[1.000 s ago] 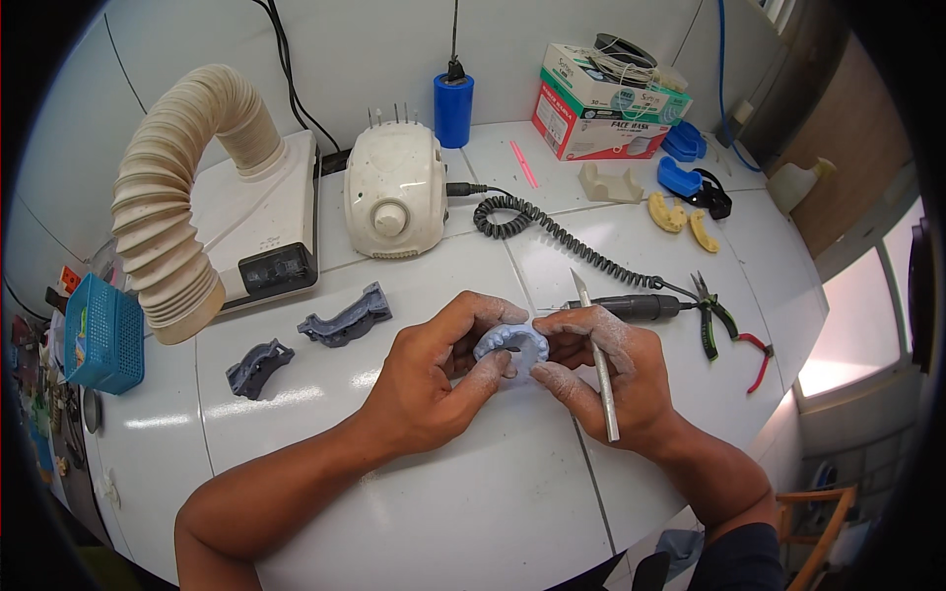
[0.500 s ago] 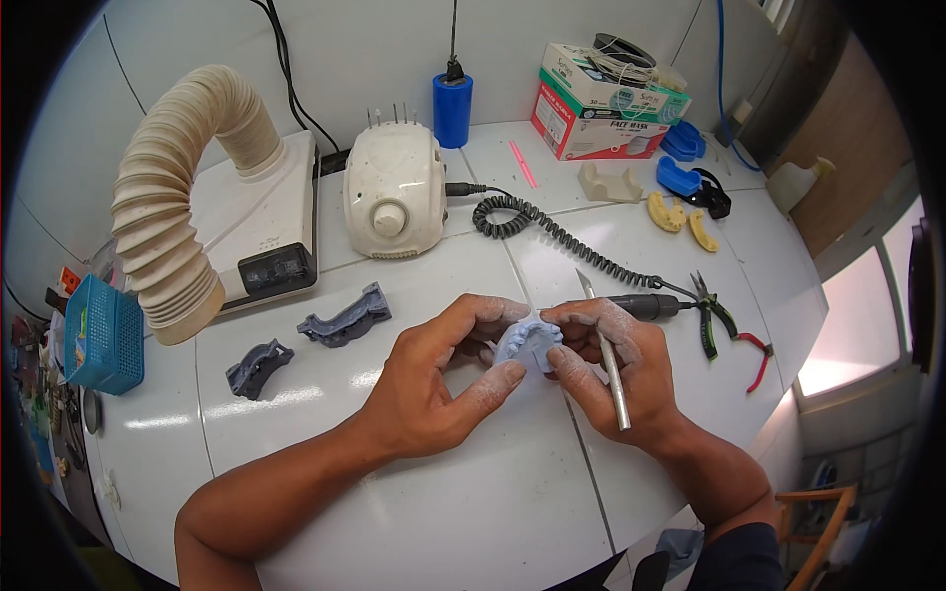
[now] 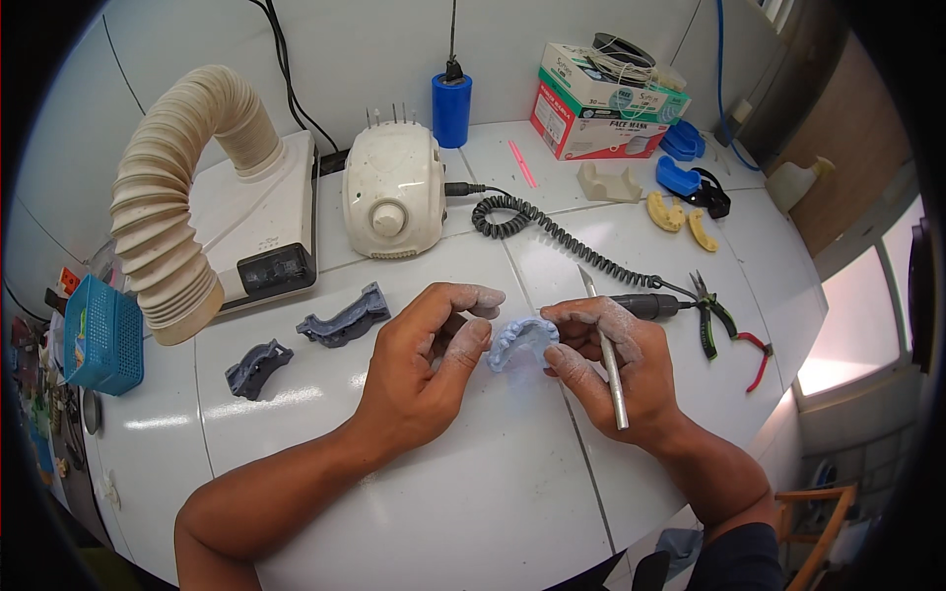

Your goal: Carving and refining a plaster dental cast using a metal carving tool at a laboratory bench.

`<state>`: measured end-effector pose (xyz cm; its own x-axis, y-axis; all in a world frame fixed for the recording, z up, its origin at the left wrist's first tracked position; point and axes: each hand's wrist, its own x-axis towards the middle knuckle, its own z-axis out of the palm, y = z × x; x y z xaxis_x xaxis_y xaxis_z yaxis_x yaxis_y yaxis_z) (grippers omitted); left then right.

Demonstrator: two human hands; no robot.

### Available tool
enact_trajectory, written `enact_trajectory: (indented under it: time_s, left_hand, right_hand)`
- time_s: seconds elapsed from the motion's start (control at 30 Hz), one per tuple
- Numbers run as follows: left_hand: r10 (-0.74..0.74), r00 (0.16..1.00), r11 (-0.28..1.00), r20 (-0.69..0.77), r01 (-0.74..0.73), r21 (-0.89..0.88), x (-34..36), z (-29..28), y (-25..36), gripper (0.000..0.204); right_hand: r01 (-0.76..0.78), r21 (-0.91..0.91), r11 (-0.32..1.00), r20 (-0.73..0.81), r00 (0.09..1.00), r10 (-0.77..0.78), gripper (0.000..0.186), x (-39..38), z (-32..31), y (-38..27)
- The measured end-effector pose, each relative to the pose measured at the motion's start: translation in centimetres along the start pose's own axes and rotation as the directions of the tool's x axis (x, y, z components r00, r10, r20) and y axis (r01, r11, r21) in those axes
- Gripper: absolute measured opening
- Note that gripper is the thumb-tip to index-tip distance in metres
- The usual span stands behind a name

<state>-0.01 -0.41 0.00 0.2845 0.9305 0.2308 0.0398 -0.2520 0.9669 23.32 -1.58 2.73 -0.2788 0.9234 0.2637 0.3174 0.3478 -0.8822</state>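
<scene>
Right hand (image 3: 631,364) turned inward, pale-blue dental arch model (image 3: 529,337) pinched in its fingertips above the middle of the white-tiled table (image 3: 443,507), knife (image 3: 613,384) held alongside, left hand (image 3: 424,364) curled slackly just beside, micromotor unit (image 3: 394,187) set toward the back edge, whitish wall (image 3: 384,54) behind.

Upper left of frame: ribbed beige hose (image 3: 163,187), connected to a white housing (image 3: 241,207). Left edge: blue perforated basket (image 3: 116,345). Upper centre: upright blue cylinder (image 3: 451,113); pink strip (image 3: 522,164). Upper right: two stacked cartons (image 3: 591,140). Right: pliers (image 3: 709,340).
</scene>
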Motion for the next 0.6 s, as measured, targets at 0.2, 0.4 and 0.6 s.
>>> enact_trajectory:
  time_s: [0.2, 0.4, 0.6]
  left_hand:
    - [0.127, 0.949, 0.985, 0.289, -0.154, 0.073, 0.4, -0.3, 1.4, 0.076]
    - [0.064, 0.957, 0.994, 0.282, -0.086, 0.067, 0.3, -0.2, 0.6, 0.073]
    - [-0.011, 0.948, 0.993, 0.318, -0.027, 0.114, 0.2, -0.4, 1.3, 0.075]
  right_hand:
    - [0.009, -0.011, 1.000, 0.000, 1.000, -0.009, 0.031, 0.0, -0.1, -0.3]
    - [0.002, -0.020, 1.000, 0.001, 1.000, -0.002, 0.029, 0.1, -0.3, -0.7]
    - [-0.110, 0.059, 0.992, 0.024, 0.994, 0.109, 0.025, 0.2, -0.7, -1.0]
